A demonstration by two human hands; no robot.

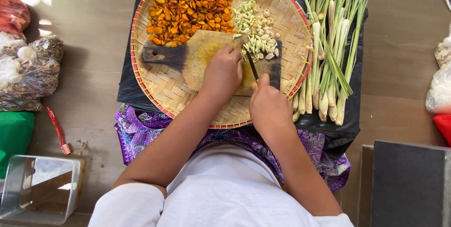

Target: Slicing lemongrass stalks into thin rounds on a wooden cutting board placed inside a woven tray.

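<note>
Lemongrass slices (pixel 256 43) on board (pixel 197 55) | knife (pixel 252 69) in right hand (pixel 268 107) | clear bags (pixel 28 69) far left

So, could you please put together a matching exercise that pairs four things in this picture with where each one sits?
Things:
1. orange slices
2. lemongrass stalks
3. cutting board
4. clear plastic box

Places:
A. bottom left, on the floor
B. far half of the woven tray
C. under the left hand and right hand
D. right of the tray, on black plastic

Pairs: 1-B, 2-D, 3-C, 4-A
</note>
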